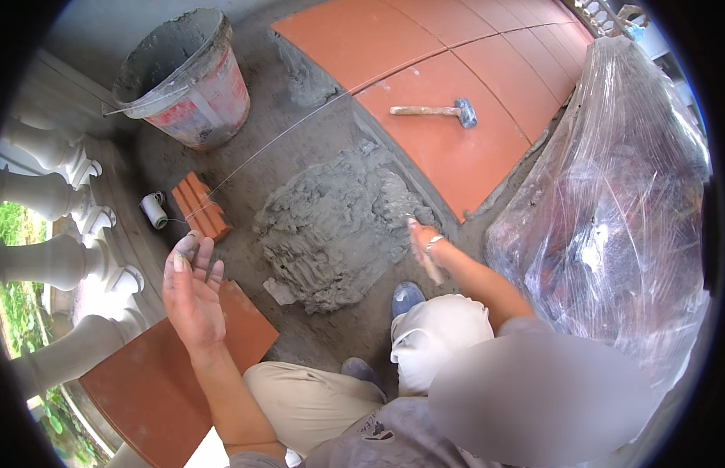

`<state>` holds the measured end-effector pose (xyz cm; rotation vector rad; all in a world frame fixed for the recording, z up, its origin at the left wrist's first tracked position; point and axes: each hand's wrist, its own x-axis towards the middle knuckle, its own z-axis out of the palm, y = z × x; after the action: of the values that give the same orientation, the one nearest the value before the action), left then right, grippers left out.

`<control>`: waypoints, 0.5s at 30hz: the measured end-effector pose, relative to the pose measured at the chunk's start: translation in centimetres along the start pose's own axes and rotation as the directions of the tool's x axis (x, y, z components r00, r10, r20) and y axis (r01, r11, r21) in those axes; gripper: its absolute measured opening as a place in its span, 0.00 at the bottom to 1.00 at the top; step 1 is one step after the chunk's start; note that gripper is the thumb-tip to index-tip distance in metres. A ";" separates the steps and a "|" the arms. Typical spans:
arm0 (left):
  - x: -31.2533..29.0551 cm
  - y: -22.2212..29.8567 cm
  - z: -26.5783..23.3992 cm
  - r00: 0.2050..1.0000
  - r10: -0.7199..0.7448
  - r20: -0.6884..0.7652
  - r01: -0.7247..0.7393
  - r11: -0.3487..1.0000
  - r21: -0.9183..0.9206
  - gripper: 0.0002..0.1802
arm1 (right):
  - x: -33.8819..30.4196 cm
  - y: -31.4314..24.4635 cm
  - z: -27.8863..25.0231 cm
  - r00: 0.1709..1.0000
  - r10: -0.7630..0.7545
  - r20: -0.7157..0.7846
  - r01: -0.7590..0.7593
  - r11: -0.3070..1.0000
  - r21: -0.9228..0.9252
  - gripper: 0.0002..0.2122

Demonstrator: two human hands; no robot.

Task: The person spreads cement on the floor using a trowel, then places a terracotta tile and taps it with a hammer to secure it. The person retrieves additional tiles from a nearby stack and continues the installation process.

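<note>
My right hand (422,240) is closed around the handle of a trowel (433,271). Its blade, smeared with mortar, rests at the right side of a broad heap of wet grey mortar (323,234) spread on the floor. My left hand (194,295) is raised with nothing in it, palm up and fingers loosely bent and apart. Below it lies a loose terracotta tile (156,382). Beyond the mortar, laid terracotta tiles (456,148) form a surface, and a hammer (433,111) with a wooden handle lies on one of them.
A mortar-stained bucket (199,101) stands at the far left. A taut string runs from a ridged brick (200,207) to the tiles, beside a string spool (153,210). White balusters (58,261) line the left side. A plastic-wrapped bulky object (604,218) stands right.
</note>
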<state>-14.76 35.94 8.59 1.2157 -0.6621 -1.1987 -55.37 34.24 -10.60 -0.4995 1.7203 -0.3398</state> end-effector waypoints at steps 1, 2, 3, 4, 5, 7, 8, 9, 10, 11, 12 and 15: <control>0.2 -0.1 0.0 1.000 -0.005 -0.003 0.005 1.000 -0.002 0.26 | 0.5 0.0 0.4 0.999 -0.004 0.046 0.002 0.999 0.046 0.26; 0.4 0.0 0.1 1.000 -0.009 -0.007 0.009 1.000 0.002 0.26 | 1.0 0.3 1.0 1.000 0.015 -0.006 -0.016 0.997 -0.075 0.26; 0.5 0.0 0.1 1.000 -0.020 -0.010 0.020 1.000 0.015 0.26 | 1.0 1.2 1.3 1.000 0.009 0.022 -0.005 0.984 -0.176 0.26; 0.6 -0.1 0.3 1.000 -0.025 -0.009 0.026 0.999 0.023 0.26 | 1.2 1.9 1.3 0.999 0.001 0.048 0.012 0.961 -0.277 0.26; 1.1 -0.2 0.5 1.000 -0.025 -0.018 0.026 0.999 0.038 0.25 | 1.1 2.9 1.7 0.999 0.038 0.032 -0.027 0.950 -0.310 0.26; 1.3 -0.3 0.8 1.000 -0.023 0.004 0.023 1.000 -0.004 0.23 | 0.7 4.4 1.6 0.992 0.040 0.116 -0.011 0.969 -0.246 0.28; 1.3 -0.3 1.0 1.000 -0.010 0.010 0.010 1.000 -0.013 0.21 | 0.4 4.9 1.4 0.988 0.056 0.145 -0.022 0.974 -0.225 0.29; 1.4 -0.3 1.1 1.000 -0.024 0.012 0.024 1.000 -0.017 0.22 | 0.0 5.2 1.4 0.980 0.010 0.199 0.026 0.983 -0.181 0.29; 1.3 -0.2 1.1 0.999 -0.030 0.017 0.030 0.999 -0.016 0.22 | -0.6 5.4 1.2 0.986 -0.053 0.159 0.091 0.967 -0.237 0.29; 1.3 -0.2 1.2 0.999 -0.042 0.004 0.042 0.999 -0.011 0.22 | -1.3 5.2 0.8 0.985 -0.121 0.122 0.152 0.942 -0.299 0.28; 1.2 -0.2 1.3 0.999 -0.024 0.023 0.025 1.000 -0.014 0.22 | -1.9 4.9 0.5 0.982 -0.157 0.100 0.184 0.905 -0.384 0.28; 0.7 0.1 0.8 1.000 -0.012 0.018 0.012 1.000 0.000 0.23 | -3.4 3.3 -1.3 0.990 0.093 0.104 -0.055 0.945 -0.324 0.28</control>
<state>-15.23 35.00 8.81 1.2115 -0.6689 -1.2209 -56.63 38.70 -9.04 -0.6747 1.6801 0.0274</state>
